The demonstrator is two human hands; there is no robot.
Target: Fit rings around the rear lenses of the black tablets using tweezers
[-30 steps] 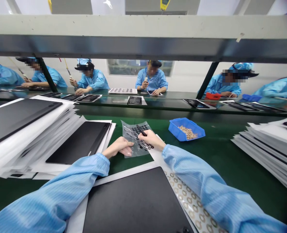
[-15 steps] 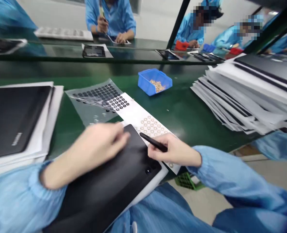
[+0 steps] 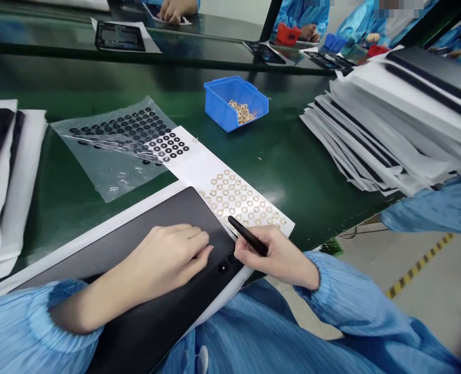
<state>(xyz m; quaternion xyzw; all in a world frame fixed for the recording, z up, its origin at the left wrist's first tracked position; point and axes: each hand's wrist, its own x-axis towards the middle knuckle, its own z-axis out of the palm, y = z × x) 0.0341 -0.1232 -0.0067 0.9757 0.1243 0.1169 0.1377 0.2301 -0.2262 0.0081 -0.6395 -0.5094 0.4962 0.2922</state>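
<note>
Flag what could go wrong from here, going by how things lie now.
1. The right hand holds a black pen-like tool close to the black panel; a slip might scratch it.
2. That hand is also right by the white sheet of rings; brushing it could shift the sheet.
3. The blue bin is open, with loose rings inside; a knock might spill them.
</note>
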